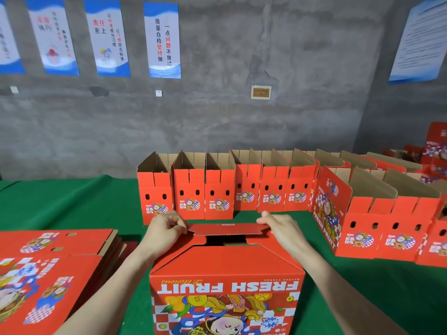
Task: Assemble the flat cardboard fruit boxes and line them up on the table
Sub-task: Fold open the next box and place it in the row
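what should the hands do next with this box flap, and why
Probably fold the far flap down into the dark gap: the left hand and right hand pinch its ends, and the upside-down fruit box is not yet closed on top.

A: Left hand [167, 229]?
B: Forearm extended from the lower left; fingers curled, pinching the left end of the flap [227, 228].
A: Right hand [283, 228]?
B: Mirrored: forearm from the lower right, fingers curled on the flap's right end.
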A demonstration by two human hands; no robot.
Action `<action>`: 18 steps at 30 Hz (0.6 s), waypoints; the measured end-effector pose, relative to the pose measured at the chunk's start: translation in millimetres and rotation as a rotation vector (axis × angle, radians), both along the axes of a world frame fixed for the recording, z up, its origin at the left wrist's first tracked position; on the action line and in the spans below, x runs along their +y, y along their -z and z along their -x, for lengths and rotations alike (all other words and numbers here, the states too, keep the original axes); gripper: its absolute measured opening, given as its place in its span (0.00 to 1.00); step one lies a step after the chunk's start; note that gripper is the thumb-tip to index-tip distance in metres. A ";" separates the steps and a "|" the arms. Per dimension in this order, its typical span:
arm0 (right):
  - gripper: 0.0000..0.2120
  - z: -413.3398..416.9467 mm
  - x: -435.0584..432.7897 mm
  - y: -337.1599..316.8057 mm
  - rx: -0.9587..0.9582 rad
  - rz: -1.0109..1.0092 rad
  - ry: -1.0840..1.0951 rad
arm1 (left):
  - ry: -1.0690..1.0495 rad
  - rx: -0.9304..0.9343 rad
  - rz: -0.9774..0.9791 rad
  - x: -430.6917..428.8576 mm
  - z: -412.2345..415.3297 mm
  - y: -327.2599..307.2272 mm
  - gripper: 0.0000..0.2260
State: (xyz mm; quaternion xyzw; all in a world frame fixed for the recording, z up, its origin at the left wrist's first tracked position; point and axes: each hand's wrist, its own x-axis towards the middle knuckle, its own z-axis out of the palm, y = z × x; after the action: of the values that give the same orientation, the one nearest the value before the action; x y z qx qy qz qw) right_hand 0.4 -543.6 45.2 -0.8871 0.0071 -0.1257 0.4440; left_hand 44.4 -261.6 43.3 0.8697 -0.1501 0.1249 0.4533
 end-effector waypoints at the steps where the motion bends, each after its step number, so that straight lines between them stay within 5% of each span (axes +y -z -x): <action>1: 0.16 -0.4 -0.6 1.5 0.001 0.048 -0.012 | 0.000 0.003 0.013 -0.5 0.0 -0.2 0.16; 4: 0.09 -0.1 -2.3 5.4 -0.017 0.123 -0.049 | 0.099 0.054 -0.045 -2.9 -0.8 -1.4 0.09; 6: 0.11 0.3 -4.1 6.0 -0.002 0.180 -0.037 | 0.154 0.125 -0.155 -1.7 -2.2 -1.7 0.12; 13: 0.26 -2.9 -5.0 -4.8 0.225 0.365 -0.240 | 0.172 0.311 -0.290 -0.1 -5.0 -5.1 0.31; 18: 0.34 -9.8 5.4 -12.0 0.245 0.544 -0.302 | 0.183 0.317 -0.300 -0.8 -4.5 -7.1 0.34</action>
State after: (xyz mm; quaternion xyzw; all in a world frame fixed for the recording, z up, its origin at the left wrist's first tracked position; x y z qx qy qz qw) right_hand 10.2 -538.2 57.2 -0.9727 -0.1049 0.0519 0.2003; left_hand 49.0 -262.3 50.4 0.9189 -0.1720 -0.0787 0.3462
